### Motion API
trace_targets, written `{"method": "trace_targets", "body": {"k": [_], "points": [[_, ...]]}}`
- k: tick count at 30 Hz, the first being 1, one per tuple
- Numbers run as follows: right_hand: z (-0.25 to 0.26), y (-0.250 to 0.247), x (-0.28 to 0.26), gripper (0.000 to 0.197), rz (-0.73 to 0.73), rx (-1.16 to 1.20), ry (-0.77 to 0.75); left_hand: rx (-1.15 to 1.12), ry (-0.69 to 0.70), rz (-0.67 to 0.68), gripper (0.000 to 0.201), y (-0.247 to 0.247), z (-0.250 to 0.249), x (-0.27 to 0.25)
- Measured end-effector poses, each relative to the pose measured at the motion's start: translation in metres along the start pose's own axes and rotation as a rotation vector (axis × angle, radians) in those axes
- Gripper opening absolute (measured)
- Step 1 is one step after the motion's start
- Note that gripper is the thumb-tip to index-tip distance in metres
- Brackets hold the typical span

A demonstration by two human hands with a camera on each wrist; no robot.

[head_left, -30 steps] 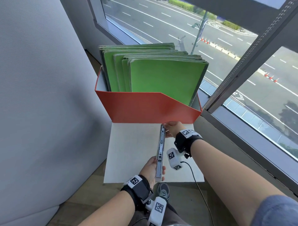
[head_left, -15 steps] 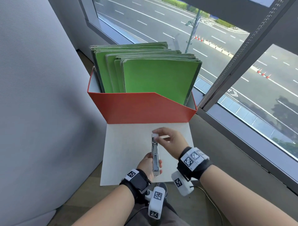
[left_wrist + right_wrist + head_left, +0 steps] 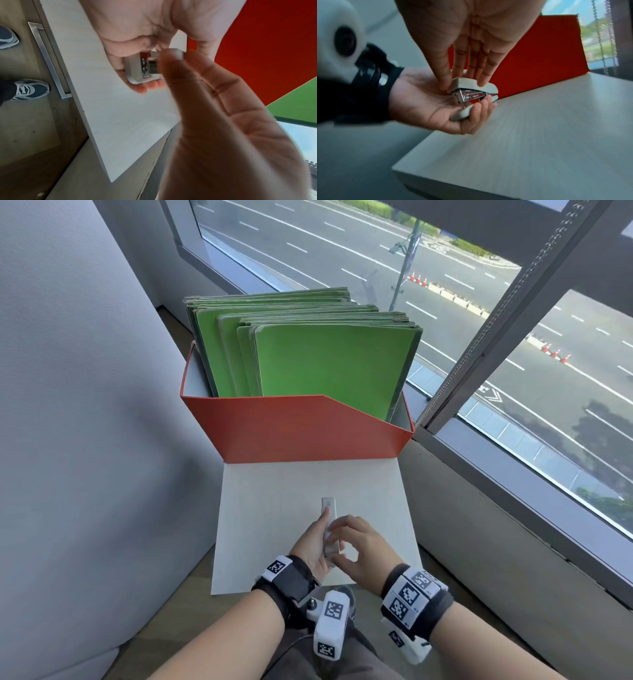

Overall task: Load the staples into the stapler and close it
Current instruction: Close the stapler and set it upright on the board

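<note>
A small grey stapler lies in my left hand above the white table. The left fingers curl up round its base. My right hand comes over it from the right. Its thumb and fingers grip the grey top cover, which is folded down over the metal magazine. The base hangs a little apart from the magazine at the rear. From the left wrist the stapler's rear end shows between both hands. No loose staples are visible.
A red file box full of green folders stands at the table's far edge. A grey partition rises on the left, a window sill on the right. My shoes are on the floor below.
The stapler was opened out long and flat; my right hand has swung its top down over the magazine. Both hands have come nearer to me with it.
</note>
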State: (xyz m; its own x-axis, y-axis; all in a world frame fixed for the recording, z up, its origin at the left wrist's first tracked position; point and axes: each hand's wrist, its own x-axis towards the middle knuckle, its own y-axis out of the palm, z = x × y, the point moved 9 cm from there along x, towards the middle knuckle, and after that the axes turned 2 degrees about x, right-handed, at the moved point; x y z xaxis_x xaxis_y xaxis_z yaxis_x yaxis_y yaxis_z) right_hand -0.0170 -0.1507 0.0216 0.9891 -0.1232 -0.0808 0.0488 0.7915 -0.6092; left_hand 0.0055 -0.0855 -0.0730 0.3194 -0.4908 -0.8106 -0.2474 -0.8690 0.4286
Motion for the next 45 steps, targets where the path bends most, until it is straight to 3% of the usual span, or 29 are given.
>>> {"method": "trace_targets", "body": {"k": [4, 7, 9, 15, 21, 28, 35, 39, 45], "points": [[-0.03, -0.013, -0.008, 0.022, -0.129, 0.291, 0.332, 0.036, 0.099, -0.053, 0.032, -0.009, -0.003, 0.002], [-0.054, 0.013, -0.02, 0.035, -0.045, 0.601, 0.629, 0.116, 0.161, -0.067, 0.033, -0.008, -0.011, 0.002], [-0.059, 0.026, -0.023, 0.043, -0.034, 0.785, 0.687, 0.113, 0.177, -0.062, 0.036, -0.007, -0.013, 0.001], [-0.065, 0.029, -0.021, 0.043, -0.096, 0.864, 0.665, 0.077, 0.169, -0.076, 0.044, -0.012, -0.009, 0.003], [-0.068, 0.031, -0.022, 0.04, -0.085, 0.882, 0.666, 0.141, 0.178, -0.062, 0.035, -0.01, -0.01, 0.004], [-0.074, 0.008, -0.02, 0.034, -0.088, 0.753, 0.622, 0.629, 0.29, -0.043, 0.029, 0.012, -0.031, 0.013], [-0.108, -0.04, -0.005, 0.046, -0.11, 0.455, 0.626, 1.021, 0.297, -0.077, 0.063, 0.062, -0.046, 0.044], [-0.132, -0.057, 0.005, 0.053, -0.098, 0.369, 0.641, 1.173, 0.26, -0.124, 0.051, 0.087, -0.051, 0.061], [-0.145, -0.069, 0.012, 0.045, -0.095, 0.317, 0.659, 1.254, 0.219, -0.17, 0.058, 0.1, -0.049, 0.081]]}}
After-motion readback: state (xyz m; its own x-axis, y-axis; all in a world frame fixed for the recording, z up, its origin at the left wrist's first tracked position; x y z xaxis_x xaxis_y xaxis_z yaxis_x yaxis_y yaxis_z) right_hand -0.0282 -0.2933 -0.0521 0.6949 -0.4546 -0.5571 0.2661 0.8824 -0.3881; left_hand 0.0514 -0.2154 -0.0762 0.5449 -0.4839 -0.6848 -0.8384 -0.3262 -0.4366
